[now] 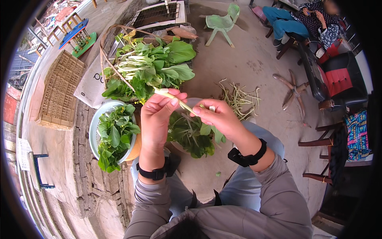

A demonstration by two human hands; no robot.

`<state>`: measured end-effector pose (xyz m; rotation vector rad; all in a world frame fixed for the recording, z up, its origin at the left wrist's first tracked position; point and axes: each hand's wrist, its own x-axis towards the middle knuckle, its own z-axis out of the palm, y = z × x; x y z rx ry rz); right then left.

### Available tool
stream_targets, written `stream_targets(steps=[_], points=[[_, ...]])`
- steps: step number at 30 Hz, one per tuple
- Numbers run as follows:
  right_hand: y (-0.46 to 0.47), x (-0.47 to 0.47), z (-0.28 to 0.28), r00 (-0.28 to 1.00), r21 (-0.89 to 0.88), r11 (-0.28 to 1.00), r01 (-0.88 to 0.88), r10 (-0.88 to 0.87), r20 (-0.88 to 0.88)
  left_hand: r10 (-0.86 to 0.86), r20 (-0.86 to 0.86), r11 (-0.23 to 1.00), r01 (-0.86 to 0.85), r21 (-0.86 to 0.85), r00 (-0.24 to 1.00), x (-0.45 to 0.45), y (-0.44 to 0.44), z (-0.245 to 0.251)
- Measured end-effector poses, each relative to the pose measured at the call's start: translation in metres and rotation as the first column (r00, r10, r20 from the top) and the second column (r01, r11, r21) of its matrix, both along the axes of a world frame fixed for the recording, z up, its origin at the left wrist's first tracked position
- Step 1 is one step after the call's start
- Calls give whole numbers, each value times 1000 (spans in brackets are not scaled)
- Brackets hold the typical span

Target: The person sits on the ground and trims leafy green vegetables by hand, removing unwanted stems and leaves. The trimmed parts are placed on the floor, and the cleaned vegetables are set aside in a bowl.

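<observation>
My left hand point(156, 116) pinches a pale green vegetable stalk point(180, 104) between thumb and fingers. At the stalk's lower end, my right hand point(219, 116) grips it too, and leaves point(218, 135) hang below that hand. Under my hands a basin point(194, 102) holds leafy greens point(191, 139), with its rim partly hidden. To the left, a pale blue bowl point(93, 136) carries more leafy greens point(115, 134). Beyond my left hand lies a large heap of greens point(149, 64) under a thin curved handle point(103, 50). Thin stalk scraps point(240, 100) are piled on the floor to the right.
A green plastic child's chair point(220, 22) stands ahead on the concrete floor. A tan plastic crate point(61, 92) is at the left. Rightward are a wooden star-shaped base point(294, 89), a black-and-red chair point(340, 80) and a seated person point(298, 22). Stone ledges point(98, 185) run along the left.
</observation>
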<state>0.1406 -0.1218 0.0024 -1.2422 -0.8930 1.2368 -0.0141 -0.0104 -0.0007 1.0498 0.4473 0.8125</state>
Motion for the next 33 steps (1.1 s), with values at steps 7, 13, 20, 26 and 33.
stream_targets(steps=[7,13,20,26,33], points=[[1,-2,-12,996,34,995,-92,92,7,90,-100,993,-81,88,991,-3,2,-1],[4,-5,-27,985,-14,993,-114,112,-128,171,-168,970,-136,203,971,-3,-3,1],[4,-5,-26,993,-28,999,-24,27,112,178,-225,945,-102,312,958,-2,-5,5],[-1,4,-9,993,-43,993,-108,110,49,26,-102,1000,-25,9,994,-8,0,11],[-2,8,-8,987,-36,990,-139,141,82,43,-57,997,-47,-61,997,-5,-1,11]])
